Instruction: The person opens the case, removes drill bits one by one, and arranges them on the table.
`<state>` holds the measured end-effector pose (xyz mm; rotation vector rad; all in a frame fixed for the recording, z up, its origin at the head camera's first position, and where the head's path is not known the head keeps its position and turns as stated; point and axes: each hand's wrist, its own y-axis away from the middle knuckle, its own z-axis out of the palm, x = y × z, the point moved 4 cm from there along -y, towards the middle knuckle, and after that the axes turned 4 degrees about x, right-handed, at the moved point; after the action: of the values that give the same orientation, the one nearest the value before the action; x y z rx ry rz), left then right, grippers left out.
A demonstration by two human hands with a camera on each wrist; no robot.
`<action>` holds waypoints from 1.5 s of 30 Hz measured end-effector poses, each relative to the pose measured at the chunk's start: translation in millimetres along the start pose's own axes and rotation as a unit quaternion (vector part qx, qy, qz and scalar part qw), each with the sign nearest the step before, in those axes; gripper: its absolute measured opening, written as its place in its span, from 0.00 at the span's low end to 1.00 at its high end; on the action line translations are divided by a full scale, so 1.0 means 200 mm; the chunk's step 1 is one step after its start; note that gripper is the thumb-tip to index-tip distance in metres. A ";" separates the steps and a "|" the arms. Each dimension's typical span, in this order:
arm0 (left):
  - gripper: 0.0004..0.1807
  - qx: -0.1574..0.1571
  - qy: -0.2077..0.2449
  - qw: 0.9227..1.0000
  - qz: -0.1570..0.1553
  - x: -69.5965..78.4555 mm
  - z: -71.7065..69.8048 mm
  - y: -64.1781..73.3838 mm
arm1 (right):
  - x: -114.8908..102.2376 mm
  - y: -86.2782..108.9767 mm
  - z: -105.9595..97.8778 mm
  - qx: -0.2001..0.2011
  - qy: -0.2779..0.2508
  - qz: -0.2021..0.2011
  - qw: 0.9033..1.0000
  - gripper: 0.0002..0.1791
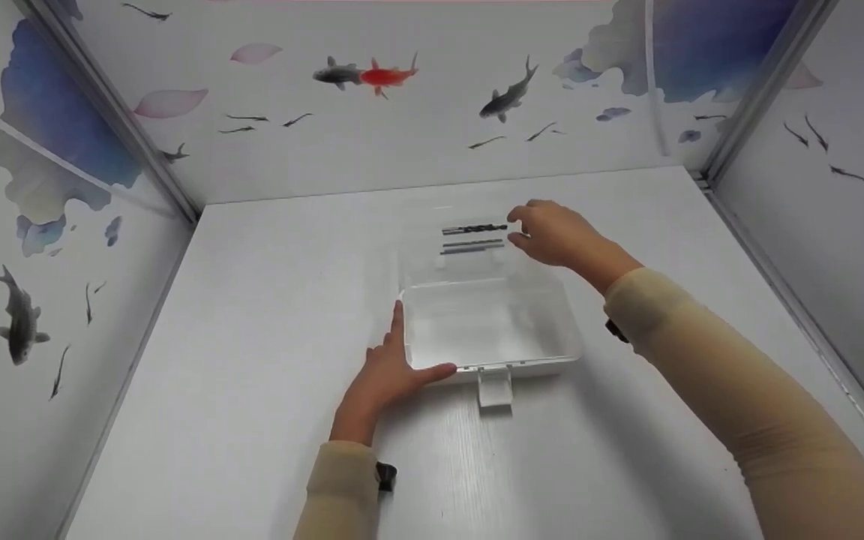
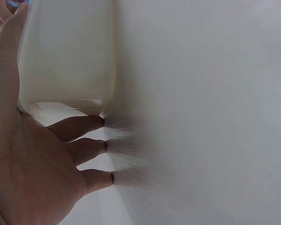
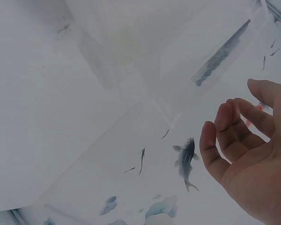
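Observation:
A translucent plastic box (image 1: 492,330) stands with its lid (image 1: 417,266) swung back behind it. My left hand (image 1: 387,375) spans the box's near left corner, thumb along the front rim and index finger along the left side. In the left wrist view, the other fingers of the left hand (image 2: 42,159) reach down to the table beside the box. A dark fluted drill bit (image 1: 475,228) and thinner grey bits (image 1: 472,244) show in the lid area. Just right of them is my right hand (image 1: 552,232), thumb and fingers apart, holding nothing.
A clip latch (image 1: 495,388) hangs from the box's front edge. The white table (image 1: 267,360) is enclosed by panels printed with fish and petals at the back (image 1: 432,142) and both sides. Black straps show at both wrists.

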<state>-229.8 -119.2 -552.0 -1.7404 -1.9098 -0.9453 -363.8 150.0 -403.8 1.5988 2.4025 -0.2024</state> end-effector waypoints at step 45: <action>0.79 -0.003 0.010 1.000 0.001 -0.01 -0.01 0.00 | -0.01 -0.29 0.10 -0.017 0.129 -0.012 0.991 0.11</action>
<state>-229.7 -121.4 -552.2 -1.7301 -1.8932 -0.9648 -414.4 121.0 -424.8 1.6728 2.5995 0.0447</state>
